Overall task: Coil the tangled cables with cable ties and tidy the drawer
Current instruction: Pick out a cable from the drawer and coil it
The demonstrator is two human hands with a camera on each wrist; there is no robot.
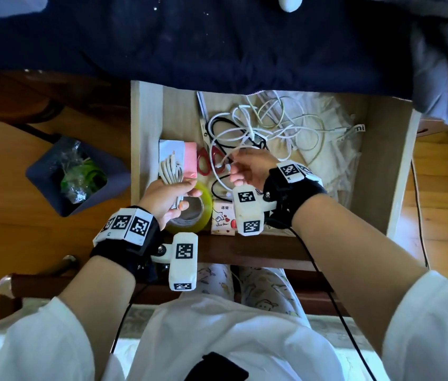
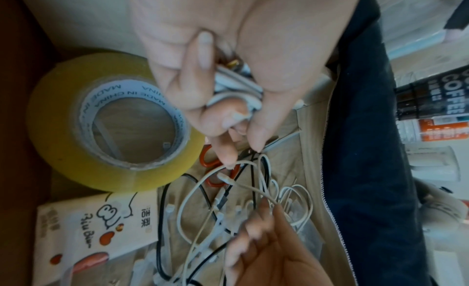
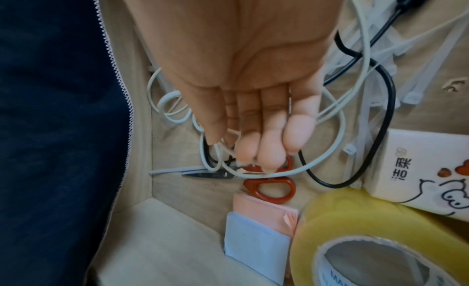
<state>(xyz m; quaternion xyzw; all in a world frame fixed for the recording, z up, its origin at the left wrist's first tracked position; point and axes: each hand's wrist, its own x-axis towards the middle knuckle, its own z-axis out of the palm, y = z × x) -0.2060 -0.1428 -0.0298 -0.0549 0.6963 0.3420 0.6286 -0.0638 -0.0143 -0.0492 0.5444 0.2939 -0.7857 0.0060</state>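
Over an open wooden drawer (image 1: 376,166), a person's left hand (image 1: 162,200) grips a folded bundle of white cable (image 1: 172,171) above a roll of yellow packing tape (image 1: 192,215), fingers curled round it. The right hand (image 1: 253,167) pinches 1 white cable (image 3: 291,173) between thumb and fingertips, lifting it from the tangle of white and black cables (image 1: 267,125) mid-drawer, near red-handled scissors (image 3: 269,188). White cable ties (image 3: 380,55) lie beneath the tangle, beside a tissue pack (image 1: 223,218).

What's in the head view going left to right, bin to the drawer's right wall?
Bin → coiled white cable in the left hand → red scissors → right hand pinching a white cable → cable ties → drawer wall.
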